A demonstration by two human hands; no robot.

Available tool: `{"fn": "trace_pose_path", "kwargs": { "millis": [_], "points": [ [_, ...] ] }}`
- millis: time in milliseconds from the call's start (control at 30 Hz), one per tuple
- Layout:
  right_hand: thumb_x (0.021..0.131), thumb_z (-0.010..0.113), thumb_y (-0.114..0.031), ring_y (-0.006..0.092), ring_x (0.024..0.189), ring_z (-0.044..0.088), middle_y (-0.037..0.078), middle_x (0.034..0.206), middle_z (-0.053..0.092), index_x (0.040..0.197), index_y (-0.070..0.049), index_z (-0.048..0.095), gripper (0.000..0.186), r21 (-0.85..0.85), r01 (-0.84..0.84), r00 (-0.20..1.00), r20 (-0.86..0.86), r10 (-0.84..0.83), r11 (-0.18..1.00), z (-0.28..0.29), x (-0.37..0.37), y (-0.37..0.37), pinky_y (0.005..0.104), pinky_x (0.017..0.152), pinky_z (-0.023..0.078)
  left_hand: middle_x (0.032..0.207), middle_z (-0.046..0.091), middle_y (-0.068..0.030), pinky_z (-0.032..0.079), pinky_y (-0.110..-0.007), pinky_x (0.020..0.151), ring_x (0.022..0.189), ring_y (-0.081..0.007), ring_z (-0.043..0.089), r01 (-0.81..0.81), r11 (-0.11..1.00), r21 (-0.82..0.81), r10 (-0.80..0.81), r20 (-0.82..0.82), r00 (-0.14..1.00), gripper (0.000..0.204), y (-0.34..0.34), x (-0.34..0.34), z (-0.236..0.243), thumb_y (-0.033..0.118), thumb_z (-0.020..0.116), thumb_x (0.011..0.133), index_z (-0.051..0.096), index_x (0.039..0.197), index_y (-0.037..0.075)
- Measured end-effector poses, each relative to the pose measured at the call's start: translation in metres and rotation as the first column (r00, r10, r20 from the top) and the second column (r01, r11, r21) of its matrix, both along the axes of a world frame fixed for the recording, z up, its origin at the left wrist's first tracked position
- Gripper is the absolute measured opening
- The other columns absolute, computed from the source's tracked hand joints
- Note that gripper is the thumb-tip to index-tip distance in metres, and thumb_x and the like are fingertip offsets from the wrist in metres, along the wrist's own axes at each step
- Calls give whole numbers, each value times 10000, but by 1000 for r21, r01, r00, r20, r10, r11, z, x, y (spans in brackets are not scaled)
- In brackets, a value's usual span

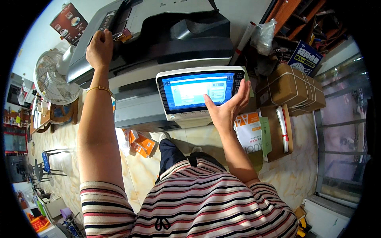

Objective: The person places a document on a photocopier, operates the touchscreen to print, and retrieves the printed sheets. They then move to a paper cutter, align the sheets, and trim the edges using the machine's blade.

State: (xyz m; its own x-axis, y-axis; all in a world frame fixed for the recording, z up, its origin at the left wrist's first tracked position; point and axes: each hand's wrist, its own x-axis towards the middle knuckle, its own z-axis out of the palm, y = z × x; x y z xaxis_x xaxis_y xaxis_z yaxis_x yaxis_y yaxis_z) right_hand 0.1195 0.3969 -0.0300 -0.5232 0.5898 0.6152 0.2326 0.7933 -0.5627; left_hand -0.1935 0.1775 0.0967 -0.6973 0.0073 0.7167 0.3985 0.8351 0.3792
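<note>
A large grey and black photocopier [190, 43] stands in front of me. My left hand [100, 49] is closed at the left side of its top, by the document feeder. Whatever its curled fingers may grip is hidden. Just right of those fingers lies a small brown and orange object [125, 35] whose kind I cannot make out. Over the tilted control panel with its lit blue and white touchscreen [190, 93], my right hand [229, 106] is open with its fingers spread. Its thumb reaches over the screen; contact is hard to judge. That hand holds nothing.
A white fan [55, 77] stands left of the copier. Orange and white paper wrappers [142, 144] lie on the marbled floor. At the right are an orange and white paper pack [249, 133], an open carton [291, 137] and a corded cardboard box [289, 89].
</note>
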Motion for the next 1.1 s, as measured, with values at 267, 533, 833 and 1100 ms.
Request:
{"fn": "trace_pose_path", "kwargs": {
  "millis": [267, 533, 833, 1100],
  "points": [
    [685, 829, -307, 413, 1369, 176, 258, 1467, 169, 1468, -40, 118, 1090, -52, -12, 1000, -3, 11, 999, -3, 4, 5, 566, 1099, 157, 677, 637, -121, 495, -427, 625, 697, -355, 647, -2, 1000, -2, 2, -27, 1000, 422, 0, 2, 1, 478, 535, 885, 614, 754, 84],
    [717, 789, -246, 400, 1361, 182, 263, 1452, 195, 1463, -43, 145, 1007, -215, 3, 1000, -17, -7, 977, -7, 16, 25, 547, 1111, 151, 698, 657, -115, 509, -414, 640, 712, -342, 661, -20, 999, -30, 20, 7, 1000, 418, 1, 3, 2, 479, 540, 883, 630, 765, 88],
    [734, 764, -264, 396, 1345, 215, 252, 1435, 228, 1453, -30, 166, 964, -256, -72, 997, -52, 60, 964, -4, 18, 25, 544, 1099, 171, 691, 658, -107, 507, -415, 637, 710, -340, 661, -2, 1000, -13, 2, -16, 1000, 418, 0, 2, 0, 479, 539, 888, 625, 761, 90],
    [728, 753, -272, 391, 1317, 258, 242, 1407, 276, 1443, -17, 189, 945, -257, -125, 991, -77, 108, 958, -11, 17, 25, 532, 1085, 198, 680, 650, -102, 504, -414, 619, 688, -334, 655, 2, 1000, -12, -2, -18, 1000, 429, -1, 1, 0, 485, 533, 892, 606, 752, 86]
  ]
}}
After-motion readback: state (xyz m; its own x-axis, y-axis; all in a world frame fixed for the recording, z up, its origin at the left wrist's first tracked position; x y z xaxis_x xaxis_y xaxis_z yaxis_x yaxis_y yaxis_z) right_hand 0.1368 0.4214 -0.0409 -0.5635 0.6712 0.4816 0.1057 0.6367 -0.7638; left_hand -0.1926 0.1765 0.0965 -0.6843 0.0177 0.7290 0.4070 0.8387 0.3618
